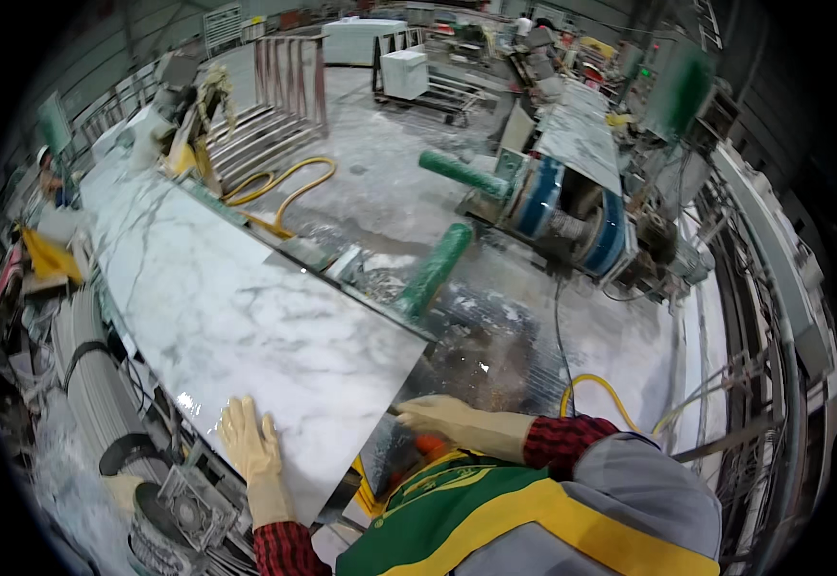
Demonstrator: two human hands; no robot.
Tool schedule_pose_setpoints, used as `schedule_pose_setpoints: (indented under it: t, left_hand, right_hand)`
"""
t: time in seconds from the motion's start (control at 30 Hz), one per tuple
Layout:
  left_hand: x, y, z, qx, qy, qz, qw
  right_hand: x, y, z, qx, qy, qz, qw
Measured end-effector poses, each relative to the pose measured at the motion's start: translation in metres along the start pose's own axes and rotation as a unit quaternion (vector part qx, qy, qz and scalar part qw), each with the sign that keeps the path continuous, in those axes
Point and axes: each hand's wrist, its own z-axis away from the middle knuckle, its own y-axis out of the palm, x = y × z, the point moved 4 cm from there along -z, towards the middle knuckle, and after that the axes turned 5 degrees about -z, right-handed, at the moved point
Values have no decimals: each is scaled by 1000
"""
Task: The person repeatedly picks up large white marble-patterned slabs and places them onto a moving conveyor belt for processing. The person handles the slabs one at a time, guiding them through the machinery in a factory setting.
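Note:
A long white marble-look slab [246, 317] with grey veins lies wet and shiny on a machine bed, running from near me to the far left. My left hand [251, 442], in a cream rubber glove, rests flat on the slab near its left edge, fingers stretched out. Beside the slab's near right end is my right hand [442, 416], gloved alike. Its fingers point left toward the slab's edge and look extended; whether the tips touch the edge is hard to see. Red-and-black checked cuffs and a green and yellow apron [466, 509] show below.
Green rollers [435, 271] jut out beyond the slab. Across a wet floor stands a blue-sided machine [538, 197] with another slab [582, 130]. Machinery with grey ducting [102, 384] lines the left. A yellow hose [308, 182] lies behind the slab. One person [52, 178] stands far left.

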Motion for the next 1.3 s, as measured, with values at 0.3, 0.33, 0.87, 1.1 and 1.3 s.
schedule_pose_setpoints:
  t: [0.3, 0.33, 0.87, 1.1, 1.3]
  left_hand:
    - [-56, -27, 61, 19, 65, -8, 998]
    - [-61, -34, 71, 3, 76, 16, 997]
    - [-98, -55, 64, 194, 148, 45, 969]
    - [-11, -68, -101, -25, 91, -85, 992]
    - [31, -42, -192, 214, -80, 24, 973]
  right_hand:
    - [-16, 91, -41, 71, -30, -262, 962]
    - [-14, 83, -46, 103, -133, -49, 984]
    - [-82, 18, 21, -50, 96, -217, 970]
    - [-98, 9, 1, -55, 26, -100, 993]
    - [-111, -6, -8, -84, 103, 4, 991]
